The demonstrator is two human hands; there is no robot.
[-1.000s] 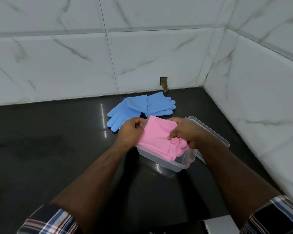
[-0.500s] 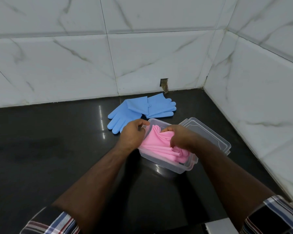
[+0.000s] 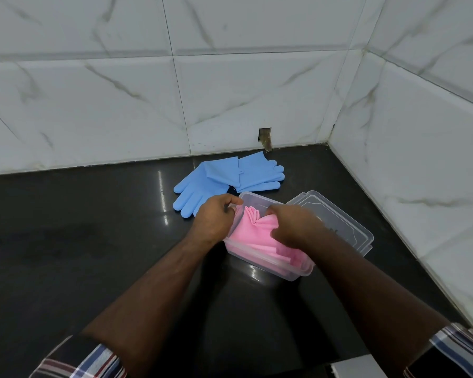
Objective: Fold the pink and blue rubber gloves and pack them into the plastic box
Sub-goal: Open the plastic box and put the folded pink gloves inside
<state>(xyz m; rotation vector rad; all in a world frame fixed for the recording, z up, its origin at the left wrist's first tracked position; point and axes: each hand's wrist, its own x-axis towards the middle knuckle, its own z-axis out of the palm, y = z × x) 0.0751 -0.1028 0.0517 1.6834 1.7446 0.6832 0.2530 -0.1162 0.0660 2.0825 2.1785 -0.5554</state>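
— Two hands are busy at centre frame: the left hand [image 3: 213, 224] pinches the plastic box [image 3: 290, 274] at its rim, and the right hand [image 3: 292, 227] presses the soft, creased pink gloves [image 3: 253, 236] down inside.

— Next, probably, the blue gloves [image 3: 224, 181], lying flat and unfolded just above the box. That smooth rubber likely springs back unless held.

Pink gloves [image 3: 253, 236], blue gloves [image 3: 224, 178], clear box [image 3: 292, 274], black counter [image 3: 93, 241], white marble-veined tiles [image 3: 107, 105], plaid sleeves [image 3: 79, 364].
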